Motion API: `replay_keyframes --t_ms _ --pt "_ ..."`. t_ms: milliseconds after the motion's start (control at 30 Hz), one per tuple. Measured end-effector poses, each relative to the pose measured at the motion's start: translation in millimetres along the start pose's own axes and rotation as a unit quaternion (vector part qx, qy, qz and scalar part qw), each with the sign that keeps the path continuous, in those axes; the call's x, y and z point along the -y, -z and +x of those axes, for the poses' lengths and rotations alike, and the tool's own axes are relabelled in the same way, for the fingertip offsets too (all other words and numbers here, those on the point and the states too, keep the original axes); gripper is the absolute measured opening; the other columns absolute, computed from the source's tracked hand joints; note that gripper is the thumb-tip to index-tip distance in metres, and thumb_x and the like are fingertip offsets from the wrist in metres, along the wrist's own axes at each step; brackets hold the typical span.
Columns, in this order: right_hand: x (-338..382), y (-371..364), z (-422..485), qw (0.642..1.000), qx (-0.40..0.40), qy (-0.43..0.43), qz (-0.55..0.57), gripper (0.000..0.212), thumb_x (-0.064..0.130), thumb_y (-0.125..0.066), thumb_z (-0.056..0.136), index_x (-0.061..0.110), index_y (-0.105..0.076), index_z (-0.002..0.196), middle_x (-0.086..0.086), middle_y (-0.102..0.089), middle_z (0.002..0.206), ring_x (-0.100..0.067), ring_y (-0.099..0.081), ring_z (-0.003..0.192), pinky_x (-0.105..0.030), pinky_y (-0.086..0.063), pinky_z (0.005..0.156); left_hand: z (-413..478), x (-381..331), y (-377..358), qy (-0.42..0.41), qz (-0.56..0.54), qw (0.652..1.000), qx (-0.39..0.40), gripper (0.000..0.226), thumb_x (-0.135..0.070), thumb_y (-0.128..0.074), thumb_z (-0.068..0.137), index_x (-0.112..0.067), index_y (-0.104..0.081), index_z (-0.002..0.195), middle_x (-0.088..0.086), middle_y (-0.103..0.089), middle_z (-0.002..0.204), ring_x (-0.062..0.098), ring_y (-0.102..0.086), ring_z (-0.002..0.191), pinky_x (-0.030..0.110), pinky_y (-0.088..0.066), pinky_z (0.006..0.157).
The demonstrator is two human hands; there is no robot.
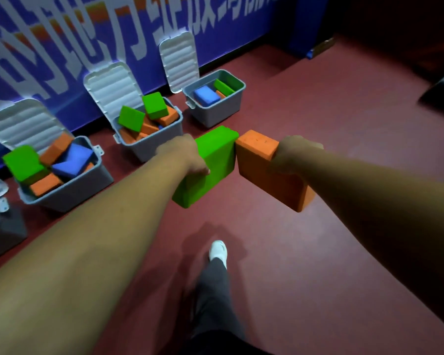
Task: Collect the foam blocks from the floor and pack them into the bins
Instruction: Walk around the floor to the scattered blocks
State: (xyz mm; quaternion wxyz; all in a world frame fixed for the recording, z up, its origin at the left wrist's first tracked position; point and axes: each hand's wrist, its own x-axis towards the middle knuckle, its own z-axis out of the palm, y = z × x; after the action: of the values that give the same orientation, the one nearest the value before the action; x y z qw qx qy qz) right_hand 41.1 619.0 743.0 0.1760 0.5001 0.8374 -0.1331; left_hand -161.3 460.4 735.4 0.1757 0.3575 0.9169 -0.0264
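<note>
- Dark red floor (318,119) runs up to a blue banner wall (62,60), and three grey bins stand open along it: near bin (69,196), middle bin (151,149), far bin (215,114)
- My left hand (182,156) clamps the green block (210,170) and my right hand (292,157) clamps the orange block (272,183); I hold both in the air before the bins, far corners about touching
- Foam looks light and slightly squashy, so one hand across a narrow edge should hold it, with no breakage worry
- Far bin seems roomiest to me; the middle bin is heaped above its rim
</note>
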Motion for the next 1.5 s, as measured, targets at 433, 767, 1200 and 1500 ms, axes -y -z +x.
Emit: replay_keyframes --t_ms 433,767,1200,1500 --pt "93.2 162.3 306.5 0.999 -0.014 -0.029 0.018 0.056 0.058 -0.075 0.077 0.025 -0.058 0.118 -0.002 -0.063 0.102 -0.03 -0.065 0.094 -0.043 -0.053 0.086 356.5 -49.9 136.9 -0.054 0.019 0.998 -0.015 0.098 -0.067 -0.085 0.061 -0.017 -0.05 0.137 0.01 -0.062 0.137 0.035 -0.061 0.124 0.047 -0.053 0.098" --pt "139.6 225.6 573.9 1.0 0.018 0.018 0.006 0.062 0.057 -0.077 0.077 0.023 -0.056 0.125 -0.002 -0.062 0.105 -0.029 -0.065 0.099 -0.046 -0.054 0.093 595.8 -81.4 167.6 -0.01 0.016 1.0 0.024 0.092 -0.062 -0.088 0.065 -0.015 -0.051 0.134 0.009 -0.064 0.131 0.034 -0.064 0.119 0.044 -0.055 0.093" --pt "201.6 320.6 898.6 0.997 0.05 0.063 0.009 0.071 0.057 -0.078 0.077 0.021 -0.052 0.131 -0.005 -0.061 0.106 -0.03 -0.061 0.093 -0.043 -0.052 0.08 878.5 -110.1 202.9 0.121 -0.064 0.988 0.074 0.095 -0.061 -0.088 0.064 -0.012 -0.047 0.135 0.012 -0.062 0.136 0.034 -0.063 0.121 0.041 -0.052 0.094" --pt "272.2 296.6 1080.4 0.996 0.083 0.029 -0.009 0.073 0.061 -0.077 0.077 0.021 -0.049 0.13 -0.005 -0.057 0.103 -0.029 -0.06 0.092 -0.044 -0.054 0.083 1093.8 -85.3 140.0 0.143 -0.116 0.975 0.125 0.104 -0.056 -0.089 0.064 -0.005 -0.041 0.14 0.02 -0.055 0.142 0.038 -0.059 0.127 0.043 -0.052 0.1"
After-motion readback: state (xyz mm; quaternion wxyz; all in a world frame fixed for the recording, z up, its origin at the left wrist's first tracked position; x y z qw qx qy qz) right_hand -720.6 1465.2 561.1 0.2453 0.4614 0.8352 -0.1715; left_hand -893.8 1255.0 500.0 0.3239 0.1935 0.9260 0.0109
